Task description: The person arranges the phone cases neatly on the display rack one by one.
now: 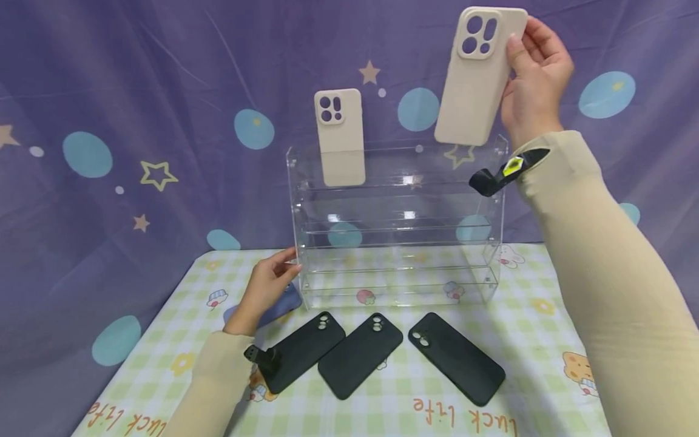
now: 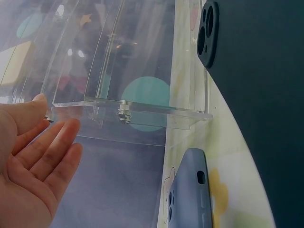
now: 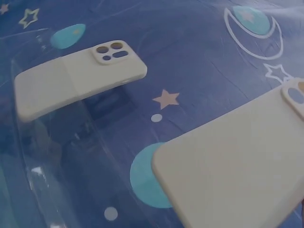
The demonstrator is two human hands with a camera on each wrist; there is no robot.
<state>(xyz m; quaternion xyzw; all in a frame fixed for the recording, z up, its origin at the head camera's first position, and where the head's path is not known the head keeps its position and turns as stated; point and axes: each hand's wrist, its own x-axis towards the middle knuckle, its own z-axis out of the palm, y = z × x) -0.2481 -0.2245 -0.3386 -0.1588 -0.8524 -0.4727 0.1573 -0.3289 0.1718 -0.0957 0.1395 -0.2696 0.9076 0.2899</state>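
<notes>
My right hand (image 1: 537, 79) pinches the side of a cream phone case (image 1: 475, 91), thumb on the near face, above the right end of a clear acrylic display rack (image 1: 401, 258). The held case also fills the lower right of the right wrist view. A second cream phone case (image 1: 341, 136) stands upright in the rack's top tier, towards the left. At the rack's left side panel is my left hand (image 1: 266, 285), fingers loosely bent and fingertips against or very near the panel. Under that hand lies a blue phone case (image 1: 281, 306), partly hidden by the hand and wrist.
Three dark phone cases lie before the rack: a left one (image 1: 306, 352), a middle one (image 1: 360, 356) and a right one (image 1: 457, 359). The table wears a green checked cloth (image 1: 537, 340). Behind hangs a purple patterned curtain (image 1: 164, 79).
</notes>
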